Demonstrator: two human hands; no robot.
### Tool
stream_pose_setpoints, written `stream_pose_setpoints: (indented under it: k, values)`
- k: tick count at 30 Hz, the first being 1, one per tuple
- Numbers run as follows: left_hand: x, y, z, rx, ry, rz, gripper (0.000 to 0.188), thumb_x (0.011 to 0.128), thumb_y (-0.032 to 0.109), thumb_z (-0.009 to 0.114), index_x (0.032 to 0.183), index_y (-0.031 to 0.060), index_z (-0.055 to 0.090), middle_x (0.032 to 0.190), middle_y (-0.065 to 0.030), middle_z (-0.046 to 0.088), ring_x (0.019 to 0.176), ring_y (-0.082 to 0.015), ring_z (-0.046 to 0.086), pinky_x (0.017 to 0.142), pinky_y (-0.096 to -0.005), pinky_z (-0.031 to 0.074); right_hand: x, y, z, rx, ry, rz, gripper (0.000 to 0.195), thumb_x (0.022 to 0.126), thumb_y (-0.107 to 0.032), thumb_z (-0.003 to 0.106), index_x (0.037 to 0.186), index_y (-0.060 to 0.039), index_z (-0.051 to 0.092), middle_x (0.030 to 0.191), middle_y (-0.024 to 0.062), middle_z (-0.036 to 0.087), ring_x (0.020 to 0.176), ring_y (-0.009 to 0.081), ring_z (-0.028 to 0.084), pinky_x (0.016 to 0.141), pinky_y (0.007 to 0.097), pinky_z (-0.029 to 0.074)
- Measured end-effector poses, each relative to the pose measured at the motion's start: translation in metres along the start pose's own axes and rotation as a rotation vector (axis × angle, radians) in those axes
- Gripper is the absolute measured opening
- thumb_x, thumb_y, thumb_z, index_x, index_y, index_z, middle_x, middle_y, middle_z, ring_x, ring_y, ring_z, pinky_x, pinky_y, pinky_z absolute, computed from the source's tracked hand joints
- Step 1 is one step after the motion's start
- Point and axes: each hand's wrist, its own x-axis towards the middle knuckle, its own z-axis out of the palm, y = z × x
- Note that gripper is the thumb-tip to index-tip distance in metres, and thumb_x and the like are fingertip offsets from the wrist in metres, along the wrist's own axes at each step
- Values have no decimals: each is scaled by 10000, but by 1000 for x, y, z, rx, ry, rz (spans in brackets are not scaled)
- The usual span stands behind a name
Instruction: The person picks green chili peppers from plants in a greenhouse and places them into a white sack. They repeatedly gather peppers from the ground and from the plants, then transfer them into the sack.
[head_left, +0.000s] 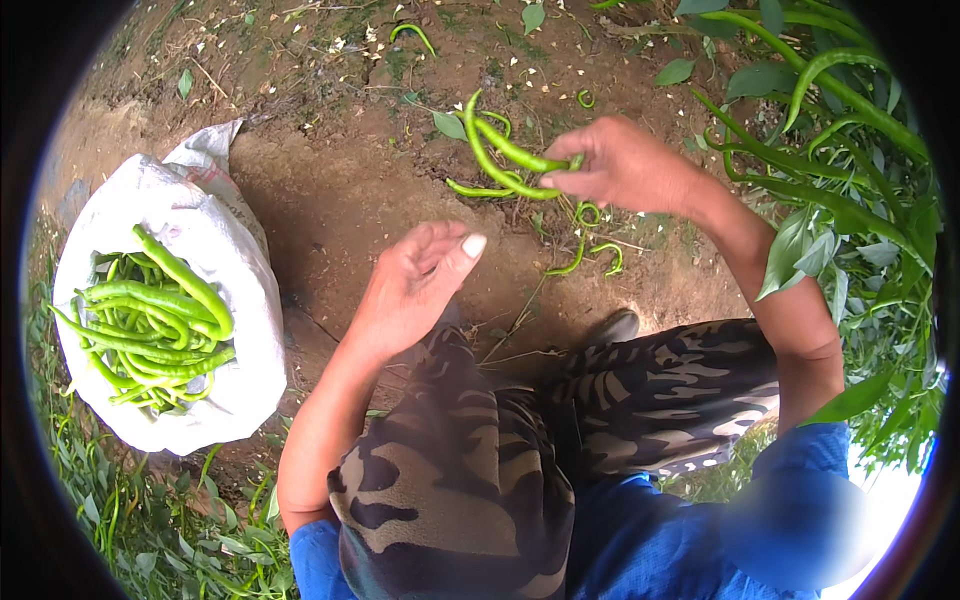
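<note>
Two long green chili peppers (504, 160) are held near their stem ends by my right hand (609, 166), between thumb and fingers, above the soil. My left hand (420, 281) is empty above my knee, thumb extended and fingers partly curled but apart from it. At the left stands a white woven sack (251, 330) with its mouth open and rolled back; many green peppers (150, 300) lie inside it. Several small curled peppers (574, 259) lie on the ground below my right hand.
Pepper plants (840, 172) with hanging green peppers crowd the right side, their leaves overlapping my right arm. More low foliage (187, 525) grows at the lower left. Bare brown soil (337, 180) with fallen petals and leaves lies between the rows. One curved pepper (412, 31) rests near the top.
</note>
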Motion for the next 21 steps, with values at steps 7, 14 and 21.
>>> stream_pose_setpoints:
  k: [7,14,21]
  values:
    - [39,-20,24,-733,-39,-5,285,964,171,612,1206,26,568,1024,-115,664,957,-213,654,838,-354,556,-13,-16,125,78,376,-380,342,916,-288,646,1122,-18,603,747,190,678,698,347,702,645,460,575]
    - [32,-42,2,-794,159,66,213,889,22,555,1100,48,573,892,-86,617,673,-146,546,734,-365,512,23,36,140,342,401,-295,408,961,-350,598,1245,-58,571,847,127,668,770,247,674,724,371,561]
    - [21,-61,-8,-904,131,-55,195,886,37,564,1080,54,576,893,-73,615,541,-94,435,646,-312,450,103,77,164,-219,457,-57,265,867,-187,632,1081,-35,595,1090,159,584,980,343,633,870,447,522]
